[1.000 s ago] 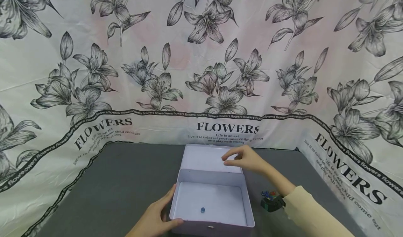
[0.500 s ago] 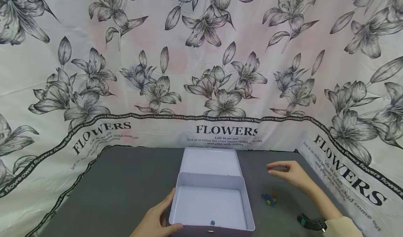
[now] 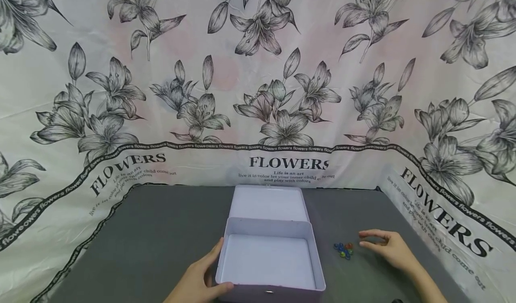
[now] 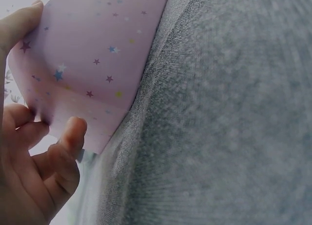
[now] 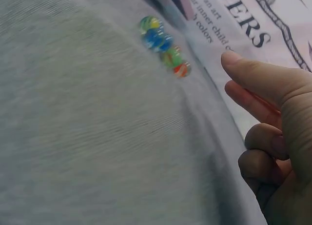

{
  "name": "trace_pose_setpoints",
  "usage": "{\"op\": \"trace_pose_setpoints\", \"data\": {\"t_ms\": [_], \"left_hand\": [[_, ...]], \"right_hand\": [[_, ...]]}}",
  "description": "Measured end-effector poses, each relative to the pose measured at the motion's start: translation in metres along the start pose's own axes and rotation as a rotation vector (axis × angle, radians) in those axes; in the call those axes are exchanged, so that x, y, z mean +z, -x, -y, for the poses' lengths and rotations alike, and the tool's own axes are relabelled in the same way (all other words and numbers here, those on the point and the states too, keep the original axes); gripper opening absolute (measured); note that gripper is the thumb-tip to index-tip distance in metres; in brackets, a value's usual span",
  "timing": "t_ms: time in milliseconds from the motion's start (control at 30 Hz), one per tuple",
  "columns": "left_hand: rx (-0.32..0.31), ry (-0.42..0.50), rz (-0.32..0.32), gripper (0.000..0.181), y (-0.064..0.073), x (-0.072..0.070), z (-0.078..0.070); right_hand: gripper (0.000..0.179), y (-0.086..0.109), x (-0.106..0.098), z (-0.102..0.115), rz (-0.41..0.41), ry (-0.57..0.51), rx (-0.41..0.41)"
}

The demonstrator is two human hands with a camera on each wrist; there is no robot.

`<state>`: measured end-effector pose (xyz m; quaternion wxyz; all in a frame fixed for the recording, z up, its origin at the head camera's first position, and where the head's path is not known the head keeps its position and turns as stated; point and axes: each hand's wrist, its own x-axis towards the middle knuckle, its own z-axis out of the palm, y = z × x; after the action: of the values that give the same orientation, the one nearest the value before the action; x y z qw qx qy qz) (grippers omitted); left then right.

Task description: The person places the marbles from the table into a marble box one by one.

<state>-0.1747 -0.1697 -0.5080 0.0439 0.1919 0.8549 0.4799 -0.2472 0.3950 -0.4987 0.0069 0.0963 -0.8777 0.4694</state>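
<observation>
An open box (image 3: 270, 260) stands on the grey cloth, its hinged lid (image 3: 268, 203) folded back behind it. My left hand (image 3: 199, 274) grips its near left corner, thumb at the front rim and fingers along the side. The left wrist view shows the outside of this box (image 4: 92, 59), pink with small stars, between thumb and fingers. To the right of the box lies a cluster of several glass marbles (image 3: 344, 250), blue, green-yellow and red. My right hand (image 3: 389, 249) hovers right of the marbles (image 5: 158, 39), holding nothing, thumb and forefinger apart.
A dark grey cloth (image 3: 161, 245) covers the table. White flower-printed fabric (image 3: 290, 92) hangs around the back and both sides. At the bottom edge shows part of a black wrist device (image 3: 397, 300).
My right hand has moved from over the lid rightward and down beside the marbles. A blue marble rolled forward inside the box and is out of sight now. The left hand stays on the corner.
</observation>
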Motion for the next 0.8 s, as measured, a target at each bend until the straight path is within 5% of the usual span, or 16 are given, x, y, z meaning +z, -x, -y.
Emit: {"op": "trace_pose_setpoints", "data": {"t_ms": [267,800], "left_hand": [[0.001,-0.008,-0.003,0.103,0.002,-0.003,-0.001],[0.032,-0.001,-0.001,0.102,0.001,-0.002,-0.001]], "right_hand": [[0.041,0.008,0.015,-0.013,-0.075,0.000,0.073],[0.019,0.010,0.031,-0.012,-0.175,0.177,-0.124]]}}
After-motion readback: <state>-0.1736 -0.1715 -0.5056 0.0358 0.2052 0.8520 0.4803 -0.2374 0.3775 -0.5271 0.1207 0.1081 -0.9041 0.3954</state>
